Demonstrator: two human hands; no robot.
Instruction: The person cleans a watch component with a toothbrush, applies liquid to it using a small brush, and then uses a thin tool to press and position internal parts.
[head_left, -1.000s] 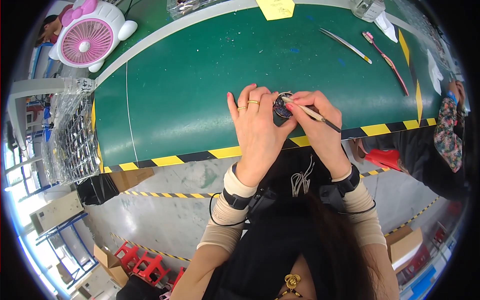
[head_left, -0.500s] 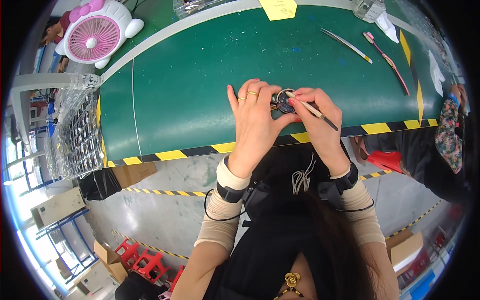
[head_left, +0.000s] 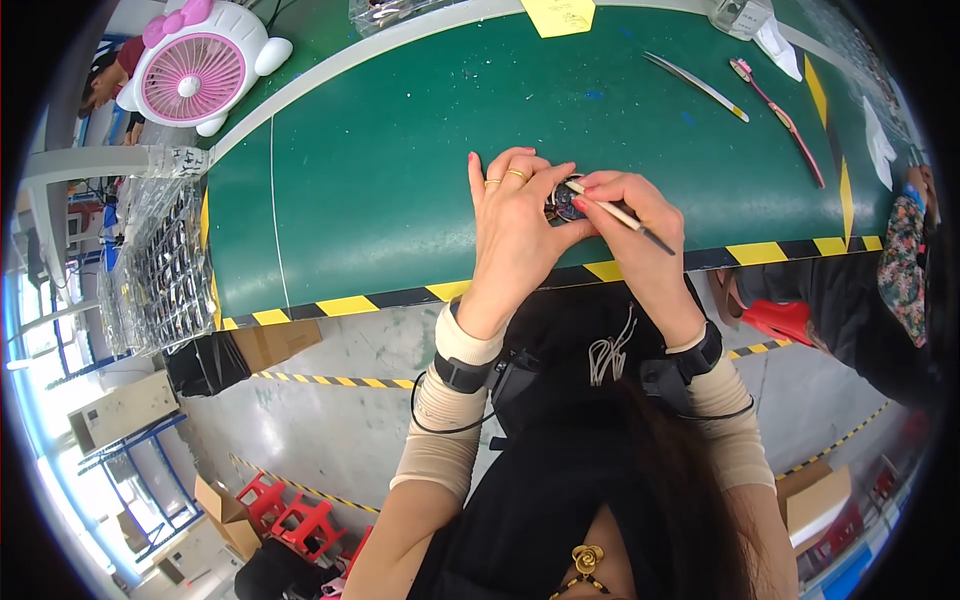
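Near the front edge of the green work mat (head_left: 390, 190), my left hand (head_left: 518, 222) grips a small round dark part (head_left: 566, 202) between thumb and forefinger. Its other fingers, two of them with gold rings, stick up away from the part. My right hand (head_left: 640, 215) pinches a thin pale stick with a dark rear end (head_left: 622, 214), slanted so that its tip rests at the part's face. Fine wires or components seem to show inside the round part. My fingers cover much of its rim.
Tweezers (head_left: 697, 87) and a pink toothbrush (head_left: 780, 122) lie at the far right, near white tissues (head_left: 776, 48) and a clear bottle (head_left: 740, 17). A yellow note (head_left: 560, 16) is at the back. Stacked clear trays (head_left: 160, 265) and a pink-white fan (head_left: 195, 80) stand left. A co-worker's sleeve (head_left: 900, 265) shows right.
My left fingers have tilted and closed in over the round part, hiding more of it. The stick stays at its face. The whole view has shifted slightly.
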